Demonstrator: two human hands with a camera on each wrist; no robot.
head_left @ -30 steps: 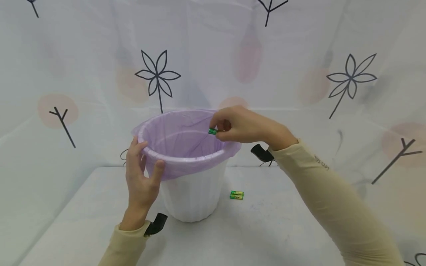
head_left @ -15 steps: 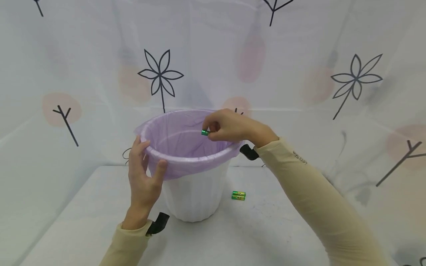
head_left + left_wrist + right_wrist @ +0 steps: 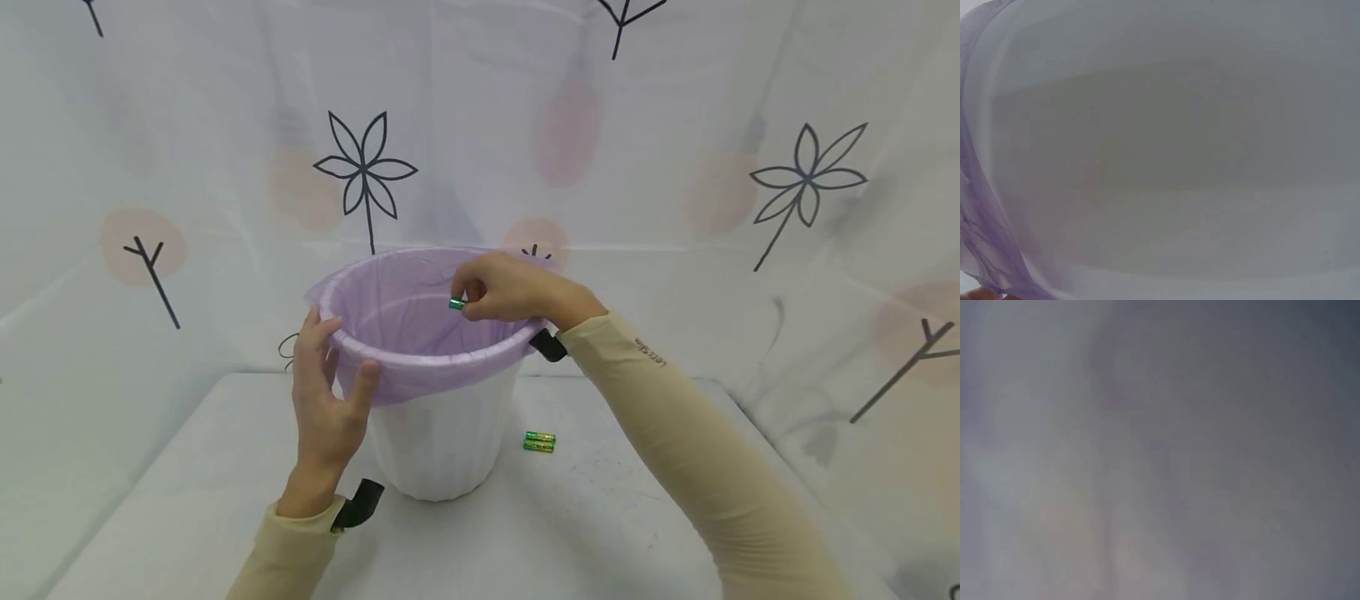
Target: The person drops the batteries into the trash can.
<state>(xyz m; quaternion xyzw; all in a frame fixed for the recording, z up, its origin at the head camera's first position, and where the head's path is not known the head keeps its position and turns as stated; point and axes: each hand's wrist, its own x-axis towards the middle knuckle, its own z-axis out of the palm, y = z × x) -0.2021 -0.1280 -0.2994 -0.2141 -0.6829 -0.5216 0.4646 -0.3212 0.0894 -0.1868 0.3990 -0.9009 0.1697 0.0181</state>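
Note:
A white trash can (image 3: 442,446) stands upright on the table, lined with a purple trash bag (image 3: 427,383) folded over its rim. My left hand (image 3: 327,421) holds the can at its left side, fingertips over the rim and thumb against the front of the bag. Inside the opening, near the right rim, my right hand (image 3: 502,287) pinches a green battery (image 3: 457,303) between thumb and fingers. The left wrist view is filled by the can's white wall (image 3: 1179,156), with bag folds (image 3: 985,206) along its left edge. The right wrist view is only a blur.
Two green-and-gold batteries (image 3: 540,442) lie side by side on the white table (image 3: 600,517), right of the can. A pale curtain (image 3: 480,125) printed with flowers and twigs hangs behind. Black wrist mounts (image 3: 360,504) stick out from both sleeves.
My right hand has moved left and slightly down over the can's opening, carrying the battery. The left hand keeps its hold on the rim.

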